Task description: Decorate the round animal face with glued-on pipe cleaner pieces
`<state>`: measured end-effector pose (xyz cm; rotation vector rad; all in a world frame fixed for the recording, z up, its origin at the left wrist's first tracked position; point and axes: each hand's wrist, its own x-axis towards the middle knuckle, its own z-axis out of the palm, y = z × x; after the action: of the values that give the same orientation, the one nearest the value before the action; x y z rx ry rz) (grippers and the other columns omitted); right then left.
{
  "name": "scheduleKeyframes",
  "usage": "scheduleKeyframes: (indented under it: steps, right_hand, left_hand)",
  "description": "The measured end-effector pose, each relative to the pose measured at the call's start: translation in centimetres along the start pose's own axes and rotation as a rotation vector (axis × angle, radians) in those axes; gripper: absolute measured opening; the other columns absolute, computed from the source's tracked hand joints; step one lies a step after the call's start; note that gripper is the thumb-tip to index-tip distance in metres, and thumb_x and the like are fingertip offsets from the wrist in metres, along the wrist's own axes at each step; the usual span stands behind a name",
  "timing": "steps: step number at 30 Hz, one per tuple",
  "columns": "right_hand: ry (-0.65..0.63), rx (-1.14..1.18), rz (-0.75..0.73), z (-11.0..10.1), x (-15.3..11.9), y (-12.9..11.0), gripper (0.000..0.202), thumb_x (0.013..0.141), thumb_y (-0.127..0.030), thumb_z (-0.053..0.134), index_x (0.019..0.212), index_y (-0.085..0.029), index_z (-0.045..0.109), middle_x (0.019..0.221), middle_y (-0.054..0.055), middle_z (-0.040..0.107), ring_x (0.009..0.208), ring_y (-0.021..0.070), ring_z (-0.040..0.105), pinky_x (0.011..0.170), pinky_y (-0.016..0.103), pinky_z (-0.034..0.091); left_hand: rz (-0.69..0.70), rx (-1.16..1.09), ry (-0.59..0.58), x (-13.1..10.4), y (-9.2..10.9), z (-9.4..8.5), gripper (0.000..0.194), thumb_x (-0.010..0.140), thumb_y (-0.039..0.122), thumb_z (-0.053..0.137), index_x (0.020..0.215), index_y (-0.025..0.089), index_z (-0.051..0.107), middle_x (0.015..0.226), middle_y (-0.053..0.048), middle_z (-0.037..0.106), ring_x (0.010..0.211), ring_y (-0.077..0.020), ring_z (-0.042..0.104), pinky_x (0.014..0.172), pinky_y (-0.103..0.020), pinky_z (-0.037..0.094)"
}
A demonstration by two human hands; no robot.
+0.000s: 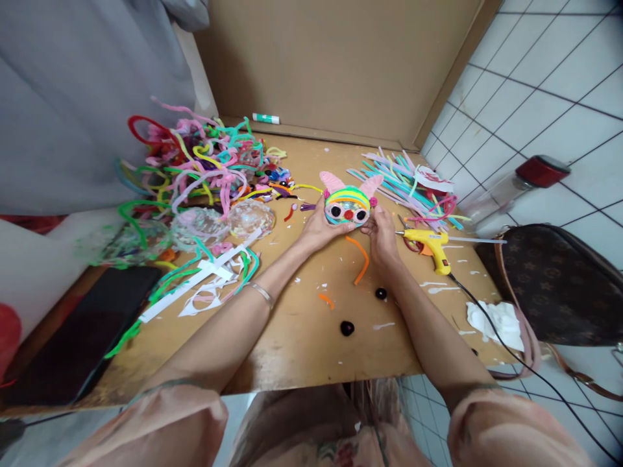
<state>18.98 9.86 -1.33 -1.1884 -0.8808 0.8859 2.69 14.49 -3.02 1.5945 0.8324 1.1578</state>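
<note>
A pipe-cleaner animal head (347, 206) faces me above the table, upright, with pink ears, black-and-white eyes, a red nose and striped bands across its forehead. My left hand (320, 228) is closed around its left side, the thumb along the lower edge. On the other side, my right hand (382, 235) has its fingers curled against the lower right edge; some fingertips are hidden. Just below hangs or lies an orange pipe-cleaner strip (359, 259); I cannot tell whether it touches the head. Two black round pieces (347, 328) lie nearer me.
Tangled pipe cleaners (204, 155) and clear plastic shells (250, 217) heap at left, near paper strips (204, 275) and a dark phone-like slab (87, 331). At right are straight pipe cleaners (389, 175), a yellow glue gun (428, 243) with cord, crumpled tissue (495, 323) and a brown bag (564, 285).
</note>
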Motion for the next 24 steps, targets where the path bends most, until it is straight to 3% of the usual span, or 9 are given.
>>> scheduleKeyframes:
  steps: [6,9,16,20,24]
  right_hand:
    - [-0.028,0.037,-0.027,-0.1,0.1,-0.4,0.046,0.079,-0.067,0.062,0.102,-0.027,0.064,0.096,0.000,0.073,0.080,0.0156,0.065,0.071,0.030,0.053]
    - [-0.060,0.050,-0.040,-0.1,0.3,-0.6,0.046,0.078,-0.067,0.063,0.101,-0.027,0.065,0.096,0.000,0.073,0.080,0.0152,0.064,0.075,0.031,0.054]
    - [-0.114,0.118,-0.090,0.6,1.3,-1.4,0.044,0.080,-0.066,0.063,0.099,-0.027,0.067,0.096,0.000,0.072,0.081,0.0136,0.064,0.078,0.029,0.054]
    - [-0.162,0.106,-0.107,1.0,3.5,-2.9,0.039,0.086,-0.061,0.059,0.097,-0.025,0.066,0.098,0.001,0.071,0.079,0.0125,0.063,0.078,0.029,0.054]
    - [-0.169,0.057,-0.073,1.4,7.2,-5.9,0.040,0.089,-0.064,0.053,0.094,-0.025,0.064,0.092,0.001,0.069,0.080,0.0142,0.063,0.078,0.032,0.054]
  left_hand:
    - [0.011,-0.115,-0.034,0.3,0.6,-0.6,0.118,0.054,0.050,0.091,0.152,0.018,0.034,0.147,-0.016,0.053,0.138,-0.0334,0.049,0.118,-0.048,0.037]
    - [0.028,-0.172,-0.056,0.6,0.5,-0.8,0.111,0.057,0.054,0.088,0.149,0.017,0.039,0.143,-0.017,0.057,0.132,-0.0340,0.054,0.115,-0.050,0.042]
    - [0.090,-0.172,0.041,1.4,0.5,-1.1,0.103,0.063,0.059,0.084,0.148,0.020,0.041,0.143,-0.017,0.057,0.134,-0.0335,0.054,0.113,-0.049,0.043]
    - [0.139,-0.160,0.082,3.6,0.8,-1.0,0.104,0.062,0.060,0.084,0.148,0.021,0.041,0.147,-0.016,0.054,0.136,-0.0331,0.051,0.115,-0.048,0.042]
    - [0.179,-0.171,0.038,8.1,2.3,-1.1,0.101,0.059,0.062,0.085,0.143,0.020,0.047,0.138,-0.014,0.062,0.132,-0.0335,0.056,0.114,-0.048,0.043]
